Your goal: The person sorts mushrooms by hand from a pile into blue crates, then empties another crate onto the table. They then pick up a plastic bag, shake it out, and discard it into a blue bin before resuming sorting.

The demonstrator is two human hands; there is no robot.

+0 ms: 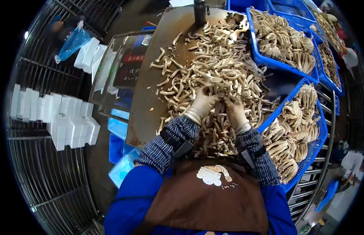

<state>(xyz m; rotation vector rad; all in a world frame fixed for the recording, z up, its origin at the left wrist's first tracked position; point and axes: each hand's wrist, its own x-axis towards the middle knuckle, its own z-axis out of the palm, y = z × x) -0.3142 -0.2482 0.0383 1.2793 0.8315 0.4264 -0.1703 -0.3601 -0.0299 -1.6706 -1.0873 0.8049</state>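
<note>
A large pile of pale, long-stemmed mushrooms (225, 66) covers much of the metal table (144, 105). My left hand (203, 103), in a dirty pale glove, is over the middle of the pile with its fingers curled toward the right. Close beside it, my right hand (235, 111), gloved too, has its fingertips bent down at the mushrooms. Whatever lies between the fingers of either hand is too small to make out. To the right, a blue basket (322, 135) holds bundled mushrooms, and another blue basket (282, 71) behind it is also full.
A dark bottle (199, 13) stands at the table's far edge. White foam boxes (66, 129) are stacked at the left. More blue baskets (329, 88) line the far right beside a metal rail (329, 145). A person (62, 33) with a blue bag is at the upper left.
</note>
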